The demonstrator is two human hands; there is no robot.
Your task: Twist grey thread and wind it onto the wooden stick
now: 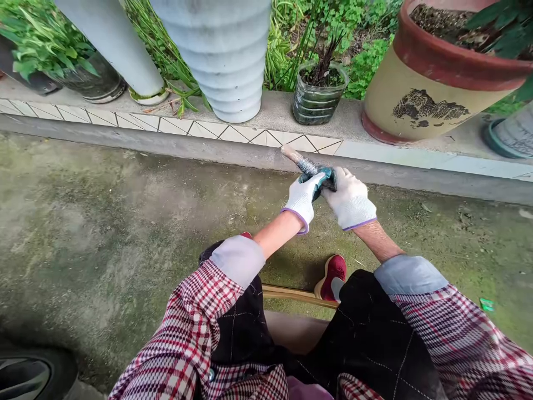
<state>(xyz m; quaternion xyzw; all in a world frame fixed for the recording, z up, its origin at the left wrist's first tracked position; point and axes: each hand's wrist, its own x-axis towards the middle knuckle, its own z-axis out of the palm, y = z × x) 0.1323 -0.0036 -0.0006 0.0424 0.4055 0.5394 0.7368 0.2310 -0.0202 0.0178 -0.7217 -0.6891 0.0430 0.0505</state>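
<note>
Both my hands wear white gloves with purple cuffs and meet in front of my knees. My left hand (303, 199) and my right hand (350, 199) are closed together around a short tool (300, 160) with a pale wooden end and a silvery wrapped shaft; it sticks out up and to the left from between them. A dark teal part shows between the gloves; I cannot tell what it is. I sit with plaid sleeves and dark trousers, one red shoe (332, 276) on the ground below my hands.
A tiled concrete ledge (266, 133) runs across behind my hands. On it stand a ribbed white pot (227, 55), a small dark pot (318, 94), a large tan and red pot (433, 78) and other planters. Mossy concrete ground (104, 222) spreads left. A tyre (33, 372) sits bottom left.
</note>
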